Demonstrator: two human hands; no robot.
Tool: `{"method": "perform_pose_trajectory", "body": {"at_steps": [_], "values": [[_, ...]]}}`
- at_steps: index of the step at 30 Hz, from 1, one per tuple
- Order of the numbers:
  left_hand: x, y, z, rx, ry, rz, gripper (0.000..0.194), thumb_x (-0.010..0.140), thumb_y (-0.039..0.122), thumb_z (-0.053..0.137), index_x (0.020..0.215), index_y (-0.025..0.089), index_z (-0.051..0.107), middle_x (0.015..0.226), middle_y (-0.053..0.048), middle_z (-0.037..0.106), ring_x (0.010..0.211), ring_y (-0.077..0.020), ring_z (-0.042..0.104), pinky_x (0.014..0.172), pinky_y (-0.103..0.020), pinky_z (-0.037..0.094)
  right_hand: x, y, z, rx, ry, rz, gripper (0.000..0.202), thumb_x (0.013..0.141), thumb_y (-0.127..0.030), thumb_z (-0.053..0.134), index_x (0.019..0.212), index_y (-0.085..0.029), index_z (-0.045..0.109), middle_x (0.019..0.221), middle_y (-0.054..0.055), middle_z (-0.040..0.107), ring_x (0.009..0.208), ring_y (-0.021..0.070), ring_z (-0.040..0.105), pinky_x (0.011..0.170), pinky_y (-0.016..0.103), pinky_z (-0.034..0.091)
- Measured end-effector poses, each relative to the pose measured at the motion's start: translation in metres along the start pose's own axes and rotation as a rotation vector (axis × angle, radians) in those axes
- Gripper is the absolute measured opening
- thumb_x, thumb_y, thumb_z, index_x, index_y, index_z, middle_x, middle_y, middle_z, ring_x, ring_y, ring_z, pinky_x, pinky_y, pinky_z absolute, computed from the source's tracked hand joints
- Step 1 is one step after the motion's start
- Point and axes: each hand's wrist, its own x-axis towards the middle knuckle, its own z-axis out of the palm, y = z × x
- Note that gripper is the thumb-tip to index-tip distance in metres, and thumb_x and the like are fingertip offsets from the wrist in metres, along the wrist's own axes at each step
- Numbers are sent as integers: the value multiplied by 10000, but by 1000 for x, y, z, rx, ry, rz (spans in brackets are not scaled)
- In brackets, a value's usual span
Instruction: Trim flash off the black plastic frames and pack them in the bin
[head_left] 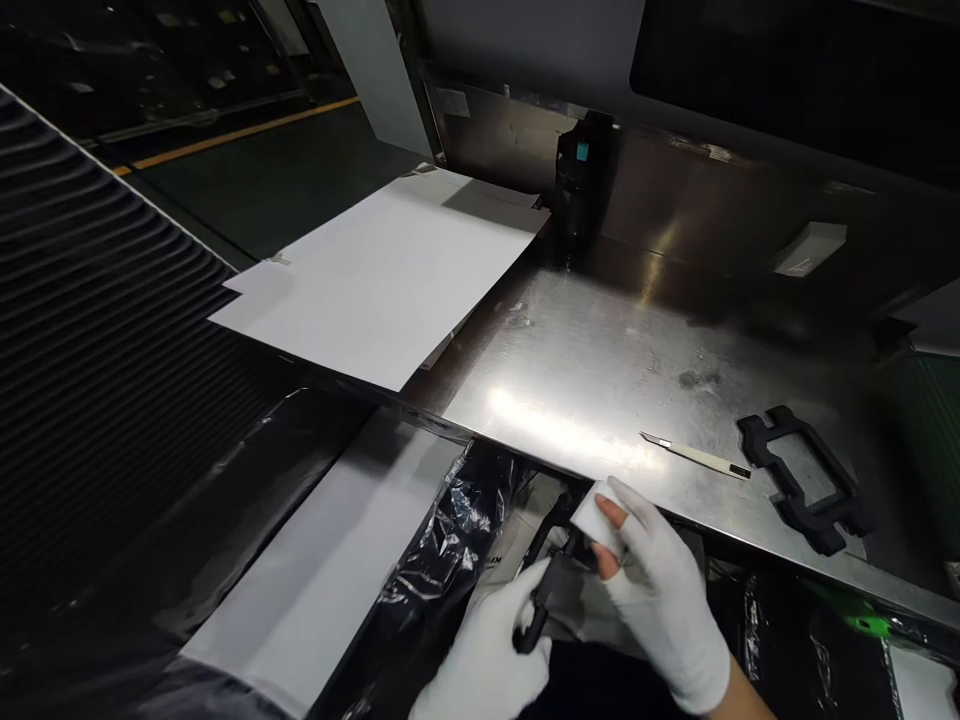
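In a white glove, my left hand [495, 640] is closed around a black frame-shaped part [553, 580] in front of the table edge. My right hand [656, 585], gloved with bare thumb and fingertip, pinches a small white block or folded pad [595, 515] at the upper end of that part. Whether the pad presses on the part cannot be made out. A similar black frame [772, 455] lies flat on the metal table [570, 370] at the right. Beside it rests a craft knife [697, 458] with a pale handle, its blade pointing left.
White sheets [382, 270] cover the table's left side and overhang its edge. A dark bottle-like object [576, 180] stands at the back. Below the edge are black plastic bags [442, 550] and a white panel [330, 560]. Ribbed black material [97, 320] fills the left.
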Motion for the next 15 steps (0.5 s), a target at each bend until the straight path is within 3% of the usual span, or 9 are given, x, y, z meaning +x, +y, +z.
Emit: {"method": "perform_pose_trajectory", "body": {"at_steps": [3, 7, 12, 15], "values": [[1, -2, 2, -2, -9, -7, 480, 754, 138, 630, 1197, 190, 808, 802, -8, 717, 804, -224, 661, 880, -321, 583, -5, -6, 13, -19, -82, -108, 546, 1010, -122, 587, 1549, -202, 621, 1535, 164, 698, 1359, 284, 733, 1078, 426, 685], [2, -7, 4, -3, 4, -31, 351, 801, 180, 635, 1109, 188, 803, 856, -37, 754, 849, -241, 684, 884, -333, 583, -18, -19, 21, -9, -190, -201, 622, 930, -99, 600, 1540, -211, 640, 1522, 153, 713, 1334, 309, 749, 1016, 422, 715], [2, -9, 4, -27, 6, -33, 452, 759, 161, 660, 1185, 195, 805, 886, -36, 759, 929, -255, 705, 981, -349, 572, -7, -6, 8, 96, -58, 17, 539, 989, -141, 629, 1513, -263, 672, 1559, 118, 689, 1358, 264, 734, 1111, 402, 666], [2, -14, 6, -69, -10, -37, 523, 752, 162, 683, 1262, 189, 792, 864, -29, 755, 908, -252, 700, 947, -344, 576, -6, 0, 14, 78, -62, 32, 511, 1000, -150, 626, 1499, -244, 685, 1558, 128, 689, 1373, 271, 725, 1140, 422, 646]]}}
